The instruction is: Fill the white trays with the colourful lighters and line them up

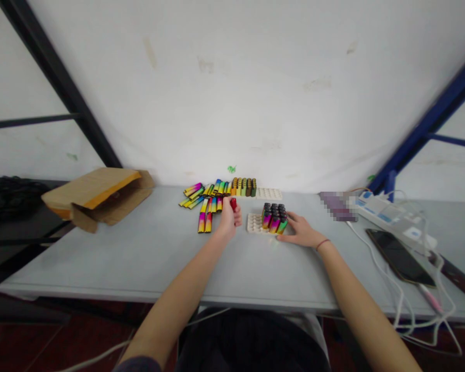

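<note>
Black-topped tubes (274,218) stand in the right part of the near white tray (254,223). Left of that tray, my left hand (228,216) has its fingers curled around a red piece (233,203); at the tray's right end, my right hand (304,231) lies with thumb and fingers parted.

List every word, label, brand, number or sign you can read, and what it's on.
No readable text anywhere.
Black-topped pieces: any print is too small to read.
Power strip: any markings are too blurred.
Phone: nothing readable on the dark screen.
Green wall mark: no legible letters.
</note>
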`<move>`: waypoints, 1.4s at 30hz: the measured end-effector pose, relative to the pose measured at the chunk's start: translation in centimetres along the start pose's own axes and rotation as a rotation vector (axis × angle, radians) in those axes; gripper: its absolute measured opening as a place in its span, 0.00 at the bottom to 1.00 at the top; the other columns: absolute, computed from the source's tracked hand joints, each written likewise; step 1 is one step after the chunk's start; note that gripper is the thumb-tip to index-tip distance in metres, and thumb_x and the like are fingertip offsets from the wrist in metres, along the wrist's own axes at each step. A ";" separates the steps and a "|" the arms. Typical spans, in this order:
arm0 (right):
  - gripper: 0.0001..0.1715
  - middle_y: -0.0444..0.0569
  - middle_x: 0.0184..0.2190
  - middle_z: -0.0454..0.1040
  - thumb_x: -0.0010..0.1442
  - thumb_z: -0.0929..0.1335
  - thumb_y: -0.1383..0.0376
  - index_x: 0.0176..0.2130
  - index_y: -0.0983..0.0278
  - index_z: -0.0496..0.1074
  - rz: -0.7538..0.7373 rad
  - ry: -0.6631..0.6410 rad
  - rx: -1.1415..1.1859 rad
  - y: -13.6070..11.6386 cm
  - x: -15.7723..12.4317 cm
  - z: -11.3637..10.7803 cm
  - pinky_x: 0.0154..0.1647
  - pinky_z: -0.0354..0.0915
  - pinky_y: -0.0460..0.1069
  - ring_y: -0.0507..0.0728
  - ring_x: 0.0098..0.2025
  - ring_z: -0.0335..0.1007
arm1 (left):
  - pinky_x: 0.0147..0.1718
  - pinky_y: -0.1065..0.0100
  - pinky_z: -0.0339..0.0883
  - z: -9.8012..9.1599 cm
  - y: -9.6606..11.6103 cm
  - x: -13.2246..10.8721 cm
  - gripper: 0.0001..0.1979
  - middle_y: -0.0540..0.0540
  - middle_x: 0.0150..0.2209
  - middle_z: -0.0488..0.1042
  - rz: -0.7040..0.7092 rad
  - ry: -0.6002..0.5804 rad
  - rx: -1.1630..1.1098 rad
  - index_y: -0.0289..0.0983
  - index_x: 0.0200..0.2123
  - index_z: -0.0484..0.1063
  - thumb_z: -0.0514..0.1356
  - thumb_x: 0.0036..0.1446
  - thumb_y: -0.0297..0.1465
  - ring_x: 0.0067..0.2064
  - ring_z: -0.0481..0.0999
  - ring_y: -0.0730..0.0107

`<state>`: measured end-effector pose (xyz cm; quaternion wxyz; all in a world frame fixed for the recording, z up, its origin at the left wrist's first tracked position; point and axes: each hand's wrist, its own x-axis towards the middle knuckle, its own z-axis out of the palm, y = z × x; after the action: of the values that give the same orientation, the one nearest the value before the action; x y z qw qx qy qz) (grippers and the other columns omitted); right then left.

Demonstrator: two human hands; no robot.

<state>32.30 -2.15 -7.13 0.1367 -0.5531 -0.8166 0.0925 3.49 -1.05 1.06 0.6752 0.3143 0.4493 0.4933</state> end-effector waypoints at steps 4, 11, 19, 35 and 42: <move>0.55 0.66 0.71 0.62 0.55 0.71 0.32 0.67 0.63 0.69 -0.001 -0.001 0.003 0.0 0.0 0.0 0.71 0.57 0.70 0.76 0.71 0.60 | 0.15 0.74 0.39 0.3 0.4 -0.4 0.23 0.57 0.14 0.43 0.026 0.037 -0.072 0.42 0.20 0.49 0.43 0.66 0.46 0.15 0.41 0.78; 0.56 0.68 0.72 0.60 0.56 0.69 0.31 0.68 0.65 0.68 0.007 -0.029 -0.005 -0.2 0.0 -0.2 0.71 0.55 0.71 0.77 0.72 0.57 | 0.15 0.74 0.36 0.9 -0.3 -0.7 0.25 0.58 0.15 0.42 0.001 0.025 -0.062 0.42 0.20 0.50 0.44 0.66 0.50 0.15 0.40 0.79; 0.57 0.68 0.71 0.61 0.55 0.70 0.31 0.68 0.64 0.67 0.008 -0.022 -0.002 0.0 0.0 -0.1 0.71 0.56 0.70 0.77 0.72 0.58 | 0.14 0.74 0.35 1.0 -0.6 -0.7 0.28 0.58 0.13 0.43 -0.020 0.026 -0.039 0.41 0.18 0.51 0.44 0.66 0.50 0.14 0.41 0.80; 0.55 0.66 0.71 0.61 0.56 0.70 0.32 0.68 0.63 0.68 -0.002 -0.010 0.000 0.1 0.0 0.1 0.71 0.56 0.70 0.76 0.71 0.59 | 0.15 0.74 0.41 0.8 -1.7 0.3 0.30 0.58 0.15 0.49 0.058 -0.063 0.079 0.40 0.22 0.59 0.44 0.66 0.56 0.15 0.45 0.80; 0.55 0.67 0.72 0.61 0.56 0.70 0.32 0.68 0.62 0.67 -0.007 -0.009 -0.015 0.2 0.1 0.2 0.71 0.56 0.72 0.77 0.72 0.58 | 0.31 0.70 0.68 0.1 -2.8 0.8 0.15 0.50 0.30 0.73 0.597 -0.268 0.696 0.39 0.39 0.73 0.61 0.62 0.45 0.32 0.73 0.69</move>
<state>32.39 -2.02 -7.37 0.1291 -0.5509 -0.8198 0.0883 4.72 -1.19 -1.59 0.4106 0.6981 0.3869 0.4408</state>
